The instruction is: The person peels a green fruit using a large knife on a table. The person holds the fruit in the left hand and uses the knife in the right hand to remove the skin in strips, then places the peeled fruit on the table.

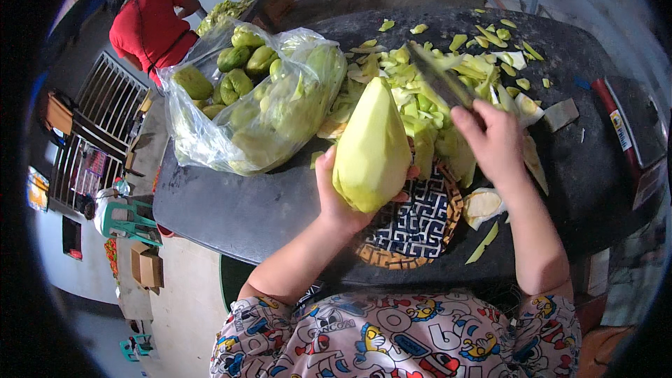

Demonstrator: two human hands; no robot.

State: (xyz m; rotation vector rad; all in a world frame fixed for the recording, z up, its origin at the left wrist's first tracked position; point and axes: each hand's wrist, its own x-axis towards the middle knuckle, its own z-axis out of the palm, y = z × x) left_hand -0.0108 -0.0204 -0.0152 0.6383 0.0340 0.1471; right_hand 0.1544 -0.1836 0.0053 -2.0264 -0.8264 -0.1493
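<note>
A large peeled green papaya (pixel 371 147), pale and pear-shaped with its narrow end up, rests in my left hand (pixel 337 192). The fingers wrap round its lower part, and some are hidden behind it. My right hand (pixel 491 141) is closed round the handle of a knife (pixel 437 77). The broad blade points up and left, apart from the papaya and above the peelings. Beneath the papaya lies a round mat (pixel 413 220) with a dark maze pattern and a tan rim. A heap of pale green peelings (pixel 420 108) spreads behind it.
A clear plastic bag (pixel 280 136) full of green chayotes (pixel 234 87) stands at the left of the dark table (pixel 210 199). Scattered peel pieces (pixel 483 245) lie at the right, near a red-edged object (pixel 616 122). Beyond the bag is a person in red (pixel 150 24).
</note>
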